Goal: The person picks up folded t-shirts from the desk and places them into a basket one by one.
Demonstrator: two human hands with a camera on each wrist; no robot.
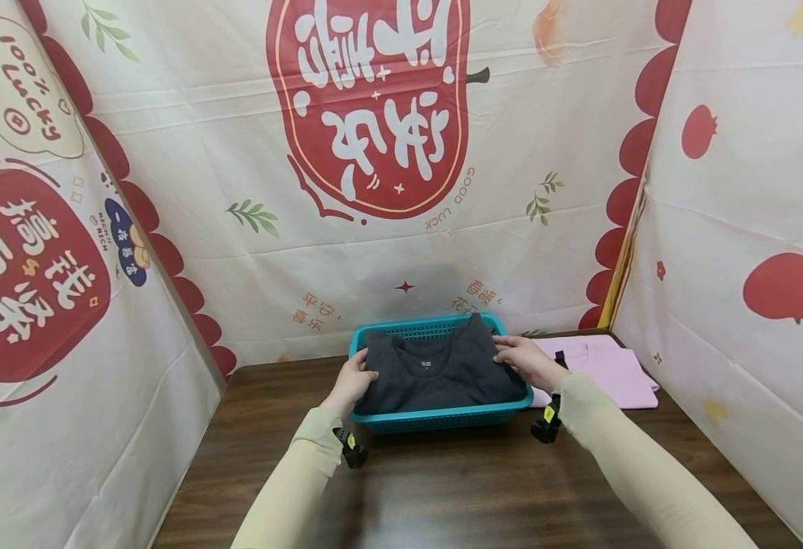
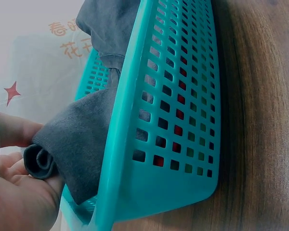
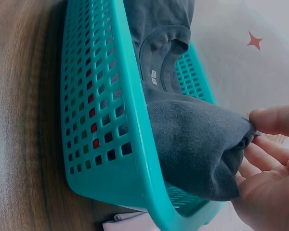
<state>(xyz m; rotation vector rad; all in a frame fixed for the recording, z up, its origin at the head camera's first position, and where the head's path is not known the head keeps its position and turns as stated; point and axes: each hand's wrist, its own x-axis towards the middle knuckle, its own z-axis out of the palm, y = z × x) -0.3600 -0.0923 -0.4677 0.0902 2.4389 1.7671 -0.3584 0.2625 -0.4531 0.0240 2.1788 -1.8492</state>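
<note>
A dark grey shirt lies folded in a teal plastic basket, its neckline and small white label facing up. At the basket's left end my left hand pinches the shirt's edge, where the cloth rolls over between thumb and fingers in the left wrist view. My right hand grips the opposite edge at the right end; in the right wrist view its thumb and fingertips hold a fold of the cloth above the rim. Through the basket's holes, bits of red and green show beneath the shirt.
A folded pink garment lies on the brown wooden table, right of the basket and partly behind my right forearm. Printed white cloth walls stand behind and on both sides. Each wrist wears a black strap with a small camera.
</note>
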